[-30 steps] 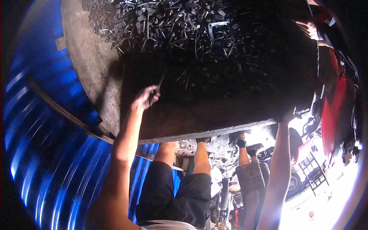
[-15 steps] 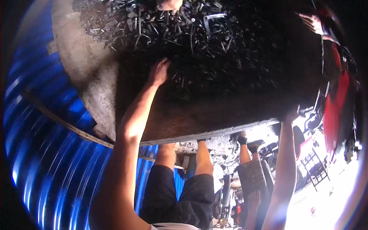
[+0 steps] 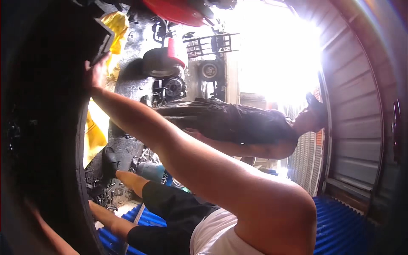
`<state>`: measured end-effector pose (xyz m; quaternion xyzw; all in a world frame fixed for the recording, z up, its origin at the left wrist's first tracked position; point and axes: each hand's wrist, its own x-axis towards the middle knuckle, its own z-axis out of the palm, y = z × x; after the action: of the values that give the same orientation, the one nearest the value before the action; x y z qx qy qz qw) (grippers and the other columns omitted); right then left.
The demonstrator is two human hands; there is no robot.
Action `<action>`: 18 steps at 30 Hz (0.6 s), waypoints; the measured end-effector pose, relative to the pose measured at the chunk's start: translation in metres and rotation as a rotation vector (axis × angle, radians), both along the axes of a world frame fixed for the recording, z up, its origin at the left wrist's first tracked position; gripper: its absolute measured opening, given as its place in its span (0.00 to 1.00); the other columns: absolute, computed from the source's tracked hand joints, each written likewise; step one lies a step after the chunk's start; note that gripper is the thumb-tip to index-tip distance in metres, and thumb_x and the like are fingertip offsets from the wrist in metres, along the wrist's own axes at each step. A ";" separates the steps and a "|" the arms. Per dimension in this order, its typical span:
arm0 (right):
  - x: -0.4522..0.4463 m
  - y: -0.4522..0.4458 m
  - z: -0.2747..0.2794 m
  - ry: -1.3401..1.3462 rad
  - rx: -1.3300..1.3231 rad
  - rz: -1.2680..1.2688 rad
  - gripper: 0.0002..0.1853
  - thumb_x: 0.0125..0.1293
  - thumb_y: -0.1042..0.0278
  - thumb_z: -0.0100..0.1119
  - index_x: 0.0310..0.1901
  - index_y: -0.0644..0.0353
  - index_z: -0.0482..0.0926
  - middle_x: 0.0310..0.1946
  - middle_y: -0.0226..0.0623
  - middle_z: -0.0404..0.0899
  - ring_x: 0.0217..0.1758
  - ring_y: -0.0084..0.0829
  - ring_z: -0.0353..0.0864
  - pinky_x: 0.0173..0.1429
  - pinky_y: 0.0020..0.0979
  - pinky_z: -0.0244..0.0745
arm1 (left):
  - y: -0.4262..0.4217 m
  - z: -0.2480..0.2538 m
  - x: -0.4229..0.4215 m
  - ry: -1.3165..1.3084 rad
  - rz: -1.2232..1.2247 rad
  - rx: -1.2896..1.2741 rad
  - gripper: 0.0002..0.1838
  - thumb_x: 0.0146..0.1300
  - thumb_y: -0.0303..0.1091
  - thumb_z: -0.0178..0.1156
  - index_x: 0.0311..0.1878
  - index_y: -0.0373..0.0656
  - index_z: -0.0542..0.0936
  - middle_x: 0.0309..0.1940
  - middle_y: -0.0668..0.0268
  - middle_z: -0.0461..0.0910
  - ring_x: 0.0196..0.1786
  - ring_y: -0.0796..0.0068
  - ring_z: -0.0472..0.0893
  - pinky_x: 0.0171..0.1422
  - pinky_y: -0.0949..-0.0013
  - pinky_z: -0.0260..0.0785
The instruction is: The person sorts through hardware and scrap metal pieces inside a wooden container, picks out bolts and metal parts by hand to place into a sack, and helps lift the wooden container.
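Observation:
My right hand (image 3: 97, 73) rests on the edge of the dark table (image 3: 80, 148) near its corner, thumb apart from the other fingers, with no object visible in it. At the lower left, my left hand (image 3: 32, 207) is over the table, dark and blurred. Its fingers and anything in them cannot be made out. Most of the tabletop lies in deep shadow, with a few faint glints of small metal parts (image 3: 12, 131).
A person (image 3: 238, 123) in a dark shirt and cap stands beyond my right arm. Yellow material (image 3: 95, 131) lies beside the table edge. Farther off are wheels (image 3: 209, 70), a metal rack (image 3: 208, 46) and a red panel (image 3: 178, 10). Blue corrugated sheeting (image 3: 340, 225) is low in view.
The view has swung right, away from the metal parts heap. My right hand remains at the table edge; my left hand has shifted to the dark lower left. The standing person has come into view.

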<state>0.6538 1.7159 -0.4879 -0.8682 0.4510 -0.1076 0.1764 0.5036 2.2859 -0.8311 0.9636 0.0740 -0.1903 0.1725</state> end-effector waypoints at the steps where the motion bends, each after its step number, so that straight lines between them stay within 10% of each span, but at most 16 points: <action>1: 0.000 0.010 0.011 -0.033 -0.012 0.005 0.46 0.60 0.59 0.56 0.68 0.67 0.35 0.59 0.63 0.61 0.59 0.54 0.67 0.62 0.41 0.63 | -0.001 -0.001 0.002 0.008 -0.006 0.004 0.16 0.64 0.37 0.50 0.50 0.38 0.74 0.48 0.52 0.76 0.53 0.56 0.74 0.57 0.60 0.65; 18: 0.000 0.030 0.052 0.021 0.121 -0.037 0.46 0.61 0.58 0.55 0.69 0.66 0.35 0.56 0.62 0.65 0.57 0.53 0.69 0.61 0.42 0.63 | 0.018 -0.006 0.002 0.034 -0.050 -0.020 0.22 0.62 0.39 0.52 0.55 0.35 0.70 0.51 0.49 0.73 0.56 0.54 0.72 0.60 0.59 0.62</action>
<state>0.6541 1.7454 -0.4360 -0.8486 0.4745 -0.0745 0.2217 0.5051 2.3043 -0.8367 0.9600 0.0510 -0.2116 0.1761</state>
